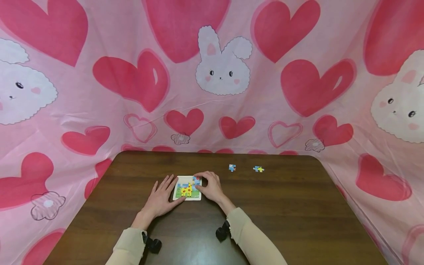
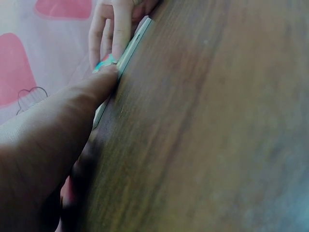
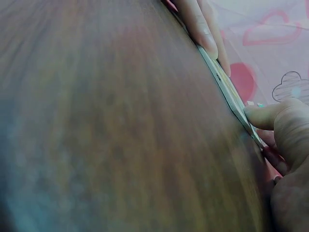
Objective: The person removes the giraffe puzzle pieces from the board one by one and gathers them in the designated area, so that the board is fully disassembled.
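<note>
A small jigsaw puzzle in a white-rimmed tray (image 1: 180, 179) lies on the table, with a yellow, red-spotted giraffe (image 1: 187, 190) on a green and blue scene. My left hand (image 1: 161, 198) rests against the tray's left side, fingers spread and fairly straight, its thumb on the near rim. At the tray's upper right corner my right hand (image 1: 211, 186) pinches a blue puzzle piece (image 1: 197, 180) with a red patch between thumb and forefinger. In the right wrist view the right thumb (image 3: 263, 117) is close over the tray's edge. The puzzle's top left part shows bare tray.
Two loose puzzle pieces lie toward the back of the brown wooden table (image 1: 281, 206): a blue one (image 1: 232, 168) and a blue and yellow one (image 1: 258, 169) further right. A pink cloth (image 1: 185, 99) with hearts and rabbits hangs behind the table.
</note>
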Tool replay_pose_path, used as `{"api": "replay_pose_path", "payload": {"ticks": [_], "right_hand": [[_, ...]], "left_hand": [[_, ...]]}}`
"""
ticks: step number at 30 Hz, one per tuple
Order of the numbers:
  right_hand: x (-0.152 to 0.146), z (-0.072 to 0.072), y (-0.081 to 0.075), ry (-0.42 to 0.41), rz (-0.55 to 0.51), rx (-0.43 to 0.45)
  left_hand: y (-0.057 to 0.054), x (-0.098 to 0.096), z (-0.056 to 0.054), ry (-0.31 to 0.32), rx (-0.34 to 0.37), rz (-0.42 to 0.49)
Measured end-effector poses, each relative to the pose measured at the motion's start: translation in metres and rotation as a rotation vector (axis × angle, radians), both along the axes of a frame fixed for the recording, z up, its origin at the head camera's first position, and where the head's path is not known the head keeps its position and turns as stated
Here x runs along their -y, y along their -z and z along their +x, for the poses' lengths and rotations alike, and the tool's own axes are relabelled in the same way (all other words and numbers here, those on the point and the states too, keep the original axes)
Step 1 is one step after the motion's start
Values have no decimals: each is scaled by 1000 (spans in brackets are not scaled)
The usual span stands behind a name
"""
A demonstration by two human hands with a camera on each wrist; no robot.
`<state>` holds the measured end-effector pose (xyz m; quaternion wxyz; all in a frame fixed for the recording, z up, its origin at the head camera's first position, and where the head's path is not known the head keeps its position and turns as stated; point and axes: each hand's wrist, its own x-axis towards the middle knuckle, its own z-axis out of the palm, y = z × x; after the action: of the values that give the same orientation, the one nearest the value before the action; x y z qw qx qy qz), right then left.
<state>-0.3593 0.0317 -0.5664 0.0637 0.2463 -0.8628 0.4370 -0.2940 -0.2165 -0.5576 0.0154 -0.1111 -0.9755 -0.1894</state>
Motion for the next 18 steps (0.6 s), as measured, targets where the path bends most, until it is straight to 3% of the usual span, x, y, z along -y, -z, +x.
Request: {"api": "replay_pose_path", "payload": {"ticks": [7,18], "right_hand": [[1,-1,-1,32,-40,13],[2,1,0,76,-36,25]], "left_hand": [[2,1,-1,6,-30,1],[2,2,-2,0,13,7]]}}
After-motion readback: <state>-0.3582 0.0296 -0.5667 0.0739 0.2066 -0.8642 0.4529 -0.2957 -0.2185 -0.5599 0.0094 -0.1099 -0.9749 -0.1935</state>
